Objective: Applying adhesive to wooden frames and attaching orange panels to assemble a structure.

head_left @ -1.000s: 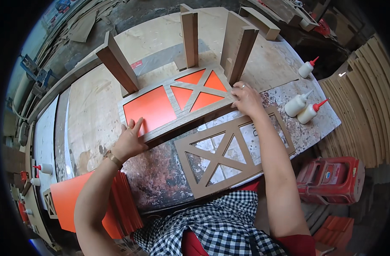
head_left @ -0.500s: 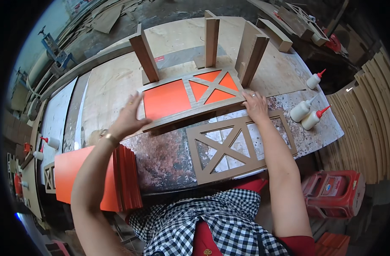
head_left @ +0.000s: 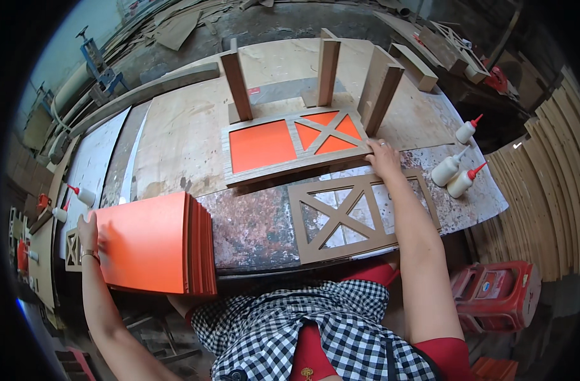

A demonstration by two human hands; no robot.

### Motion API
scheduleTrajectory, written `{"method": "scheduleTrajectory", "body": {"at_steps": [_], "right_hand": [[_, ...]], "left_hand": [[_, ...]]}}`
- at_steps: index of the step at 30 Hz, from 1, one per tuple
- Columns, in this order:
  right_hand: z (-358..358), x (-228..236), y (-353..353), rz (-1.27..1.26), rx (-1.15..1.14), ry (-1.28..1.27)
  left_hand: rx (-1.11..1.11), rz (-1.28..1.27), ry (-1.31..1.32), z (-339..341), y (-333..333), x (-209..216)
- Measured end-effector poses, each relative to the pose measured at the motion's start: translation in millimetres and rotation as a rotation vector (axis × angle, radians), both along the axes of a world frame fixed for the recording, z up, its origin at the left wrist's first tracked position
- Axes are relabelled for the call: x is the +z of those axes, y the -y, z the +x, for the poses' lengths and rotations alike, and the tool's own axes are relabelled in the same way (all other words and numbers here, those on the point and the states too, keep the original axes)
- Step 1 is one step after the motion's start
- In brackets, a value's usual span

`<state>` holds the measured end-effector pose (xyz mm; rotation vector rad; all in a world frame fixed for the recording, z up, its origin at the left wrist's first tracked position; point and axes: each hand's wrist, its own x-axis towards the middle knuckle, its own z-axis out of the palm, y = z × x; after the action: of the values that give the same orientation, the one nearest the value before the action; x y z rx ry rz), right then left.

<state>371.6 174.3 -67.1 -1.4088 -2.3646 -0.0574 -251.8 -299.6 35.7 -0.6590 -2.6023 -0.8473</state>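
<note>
My right hand [head_left: 384, 159] grips the near right corner of a wooden frame assembly [head_left: 264, 176], with a thumb at its front edge. Orange panels [head_left: 262, 147] show in its openings, one under an X-shaped lattice. Three wooden uprights [head_left: 328, 71] rise along its far side. At the left, my left hand [head_left: 89, 235] is at the outer edge of a stack of orange panels [head_left: 147, 238], its fingers bent around the top panel's edge and partly hidden. A loose brown lattice frame [head_left: 306, 251] lies under my right forearm.
White glue bottles with red tips [head_left: 466, 130] stand on the right of the table, and more bottles [head_left: 81, 194] on the left. A red plastic stool [head_left: 496, 295] is at the lower right, below stacked wooden strips [head_left: 544, 184]. A wooden beam [head_left: 156, 86] lies along the far left edge.
My left hand has left the assembly's left end and moved left and nearer, to the orange stack's outer edge. My right hand stays on the right corner. The view has shifted slightly.
</note>
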Motion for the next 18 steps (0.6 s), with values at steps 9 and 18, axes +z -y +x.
{"method": "scheduleTrajectory", "body": {"at_steps": [9,18], "right_hand": [[-114.7,68.0,185.5,-0.413,0.625,-0.581],[-188.7,64.4,315.2,-0.852,1.068,-0.450]], "left_hand": [[0.181,-0.186,0.244,-35.5,69.9,-5.6],[-0.032,0.100,0.511,-6.2,85.0,10.1]]}}
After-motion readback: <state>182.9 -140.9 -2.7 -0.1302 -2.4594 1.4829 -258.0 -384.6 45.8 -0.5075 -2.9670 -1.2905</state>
